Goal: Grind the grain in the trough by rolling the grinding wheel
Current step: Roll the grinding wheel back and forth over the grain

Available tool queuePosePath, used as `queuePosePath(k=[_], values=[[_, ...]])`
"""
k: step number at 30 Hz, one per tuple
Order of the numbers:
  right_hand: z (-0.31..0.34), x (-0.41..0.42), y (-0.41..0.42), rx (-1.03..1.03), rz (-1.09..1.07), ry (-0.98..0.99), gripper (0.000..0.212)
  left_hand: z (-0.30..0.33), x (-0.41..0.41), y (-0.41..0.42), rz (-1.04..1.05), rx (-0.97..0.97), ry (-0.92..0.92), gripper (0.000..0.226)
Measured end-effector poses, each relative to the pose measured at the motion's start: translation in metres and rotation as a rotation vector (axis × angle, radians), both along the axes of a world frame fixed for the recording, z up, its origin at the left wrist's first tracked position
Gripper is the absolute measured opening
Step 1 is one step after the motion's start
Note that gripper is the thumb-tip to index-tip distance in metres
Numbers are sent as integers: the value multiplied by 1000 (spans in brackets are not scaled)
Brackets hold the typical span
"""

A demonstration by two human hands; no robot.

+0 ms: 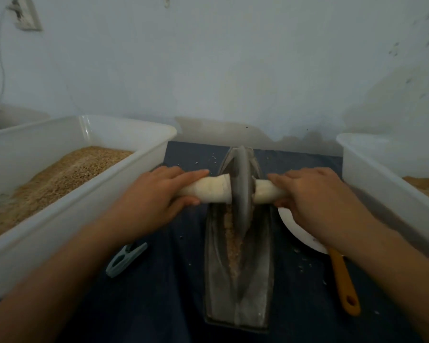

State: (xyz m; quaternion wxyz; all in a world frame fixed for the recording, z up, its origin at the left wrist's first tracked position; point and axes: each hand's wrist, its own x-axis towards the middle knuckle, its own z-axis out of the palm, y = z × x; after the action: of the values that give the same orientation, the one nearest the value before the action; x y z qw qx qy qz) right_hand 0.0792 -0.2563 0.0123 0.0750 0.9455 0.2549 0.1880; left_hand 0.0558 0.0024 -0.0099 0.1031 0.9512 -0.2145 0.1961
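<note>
Head view. My left hand (156, 194) curls round the left handle (206, 191); my right hand (317, 194) curls round the right handle (265, 193). The grinding wheel (242, 191) stands upright between both grips, seated in the trough (238, 280). Crushed grain (233, 241) lies in the groove, just nearer me than the wheel. White bin (124, 164) of grain outside my left grip; white plate (292, 224) under my right wrist.

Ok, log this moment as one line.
left hand grips handle | right hand grips handle | grinding wheel in trough | grain in groove
</note>
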Motion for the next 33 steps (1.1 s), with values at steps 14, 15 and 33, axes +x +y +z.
queuePosePath(k=[14,15,33], values=[[32,-48,-7,-217,152,196,40,34,-29,17,-289,-169,473,51],[30,-47,-8,-204,148,183,37,33,-28,16,-269,-181,445,51],[28,-38,-5,-156,138,153,37,26,-19,21,-266,-251,506,50]])
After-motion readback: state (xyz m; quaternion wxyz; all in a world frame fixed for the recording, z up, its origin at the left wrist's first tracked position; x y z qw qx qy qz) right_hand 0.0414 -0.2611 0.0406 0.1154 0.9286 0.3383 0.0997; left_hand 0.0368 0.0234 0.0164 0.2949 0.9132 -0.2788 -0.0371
